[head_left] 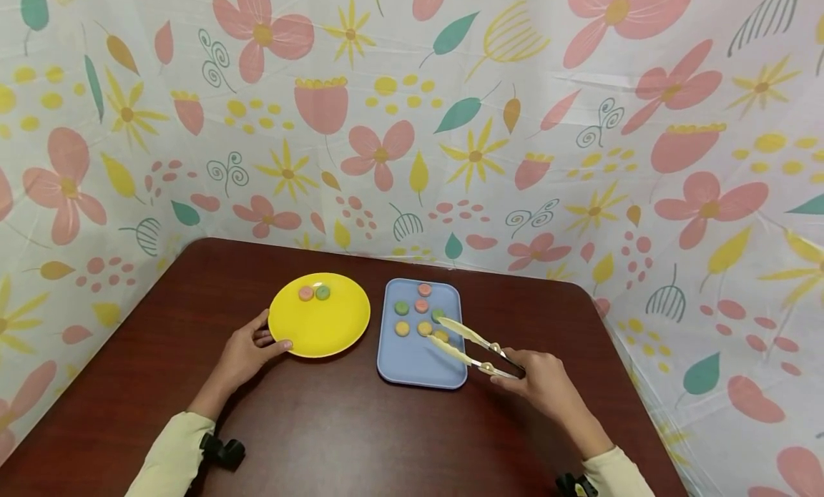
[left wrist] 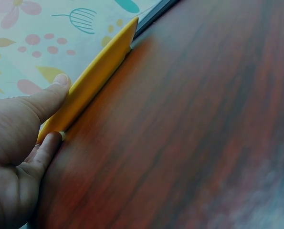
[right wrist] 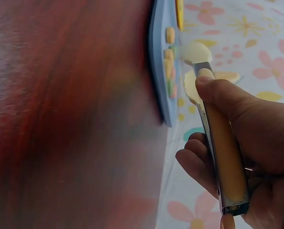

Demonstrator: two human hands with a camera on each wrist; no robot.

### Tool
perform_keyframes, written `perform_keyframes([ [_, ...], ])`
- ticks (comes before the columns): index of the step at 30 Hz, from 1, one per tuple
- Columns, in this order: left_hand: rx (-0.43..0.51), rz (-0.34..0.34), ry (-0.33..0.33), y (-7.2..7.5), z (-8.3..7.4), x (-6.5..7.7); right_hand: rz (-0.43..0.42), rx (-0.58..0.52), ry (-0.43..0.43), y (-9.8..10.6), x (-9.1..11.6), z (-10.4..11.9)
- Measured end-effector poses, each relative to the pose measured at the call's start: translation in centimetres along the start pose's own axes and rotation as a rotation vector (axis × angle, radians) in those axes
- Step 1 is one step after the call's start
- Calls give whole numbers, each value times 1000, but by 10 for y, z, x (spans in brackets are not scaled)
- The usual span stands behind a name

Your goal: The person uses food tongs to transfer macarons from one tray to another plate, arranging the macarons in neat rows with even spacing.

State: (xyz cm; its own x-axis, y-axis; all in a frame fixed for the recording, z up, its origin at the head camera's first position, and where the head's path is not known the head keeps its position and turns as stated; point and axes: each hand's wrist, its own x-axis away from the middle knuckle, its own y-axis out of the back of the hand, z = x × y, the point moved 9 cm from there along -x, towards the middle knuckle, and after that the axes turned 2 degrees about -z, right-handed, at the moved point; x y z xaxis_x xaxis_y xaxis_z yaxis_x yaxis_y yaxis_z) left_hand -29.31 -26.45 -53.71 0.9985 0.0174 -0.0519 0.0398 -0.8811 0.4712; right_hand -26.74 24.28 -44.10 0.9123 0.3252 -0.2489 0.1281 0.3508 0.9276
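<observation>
- Seven small cookies (head_left: 421,305) sit on the blue tray (head_left: 418,361), plus a pink cookie (head_left: 305,293) and a green cookie (head_left: 322,292) side by side toward the far edge of the yellow plate (head_left: 322,332).
- Your left hand (head_left: 247,354) has that plate's near-left rim pinched between thumb and fingers. It looks light, stiff and kinda slick, so the rim's a decent place to hang on.
- Your right hand (head_left: 541,379) is wrapped around the tongs (head_left: 466,332), tips spread over the tray's right side. From above, a yellow cookie (head_left: 441,336) shows in the gap — can't tell if either tip touches it.
- The cookies look light and, if they're real, pretty crumbly. You'd want them across opposite round sides, soft squeeze only — too hard and they'd probably crack or squirt out.
- Your tongs look springy, so ease off slowly. The ones on the tray sit close together, so watch you don't bump a neighbour.
</observation>
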Motion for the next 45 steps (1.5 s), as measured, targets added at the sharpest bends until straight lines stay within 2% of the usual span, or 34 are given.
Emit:
perform_keyframes([
  [12,-1,3,-10,1,-2,0,13,21,-17,-9,5,-11],
  [24,-1,9,13,0,1,-2,65,74,32,-4,-1,0],
  [30,4,17,23,0,1,-1,54,98,61,-2,-5,3],
  [37,2,11,-1,-1,0,-1,38,104,118,4,-8,9],
  [45,-1,0,-9,-1,0,-1,64,94,105,5,-10,9],
])
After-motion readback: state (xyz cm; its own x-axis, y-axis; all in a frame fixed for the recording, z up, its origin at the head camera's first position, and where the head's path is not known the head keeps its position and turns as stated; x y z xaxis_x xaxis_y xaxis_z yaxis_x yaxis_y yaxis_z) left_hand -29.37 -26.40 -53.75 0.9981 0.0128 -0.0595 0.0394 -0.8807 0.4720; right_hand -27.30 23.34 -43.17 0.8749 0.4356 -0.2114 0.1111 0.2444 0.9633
